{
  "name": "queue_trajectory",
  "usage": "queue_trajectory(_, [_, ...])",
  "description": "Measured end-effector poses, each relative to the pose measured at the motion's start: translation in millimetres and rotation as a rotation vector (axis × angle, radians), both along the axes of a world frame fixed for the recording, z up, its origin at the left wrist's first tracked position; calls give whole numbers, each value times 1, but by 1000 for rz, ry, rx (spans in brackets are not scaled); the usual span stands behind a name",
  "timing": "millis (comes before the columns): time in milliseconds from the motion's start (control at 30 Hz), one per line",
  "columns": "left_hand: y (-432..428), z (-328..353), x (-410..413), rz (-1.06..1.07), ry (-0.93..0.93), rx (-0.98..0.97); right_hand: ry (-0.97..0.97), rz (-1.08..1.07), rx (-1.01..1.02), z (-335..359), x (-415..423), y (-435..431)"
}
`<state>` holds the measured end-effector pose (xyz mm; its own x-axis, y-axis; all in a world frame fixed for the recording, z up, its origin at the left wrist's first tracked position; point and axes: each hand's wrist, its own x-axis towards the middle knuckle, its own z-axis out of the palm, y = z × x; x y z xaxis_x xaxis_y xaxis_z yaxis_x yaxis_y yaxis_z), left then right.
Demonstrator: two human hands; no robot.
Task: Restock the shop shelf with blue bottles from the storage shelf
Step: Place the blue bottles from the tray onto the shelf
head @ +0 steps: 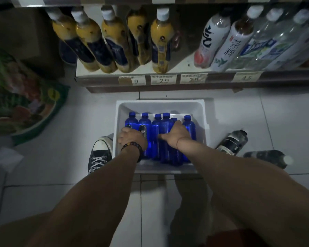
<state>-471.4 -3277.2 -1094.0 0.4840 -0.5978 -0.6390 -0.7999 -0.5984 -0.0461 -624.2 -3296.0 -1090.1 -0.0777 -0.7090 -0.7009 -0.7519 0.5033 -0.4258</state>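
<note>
A white foam box (161, 105) sits on the tiled floor below the shop shelf (168, 71). Several blue bottles (146, 125) with blue caps lie side by side in it. My left hand (130, 138), with a bead bracelet at the wrist, is closed around the leftmost blue bottle (131, 121). My right hand (176, 133) is wrapped over a blue bottle (165, 125) near the middle of the row. The lower parts of those bottles are hidden under my hands.
The shelf holds yellow drink bottles (161, 40) at left and white and clear bottles (227, 41) at right, with a gap between. Two dark bottles (234, 141) lie on the floor right of the box. A sneaker (100, 152) and a colourful bag (23, 97) are left.
</note>
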Motion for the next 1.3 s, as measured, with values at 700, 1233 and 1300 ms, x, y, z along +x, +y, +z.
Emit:
queue_trajectory(700, [1,29,8,569,792,-342,-650,-391,82,28,-24,-8])
queue_trajectory(1233, [-120,342,-35,-69,1171,-1045,-891,-95,-798,343,-88,-120])
queue_trajectory(1300, [-141,382,-35,-188,1009,-1130,-859,-69,-902,377,-84,-144])
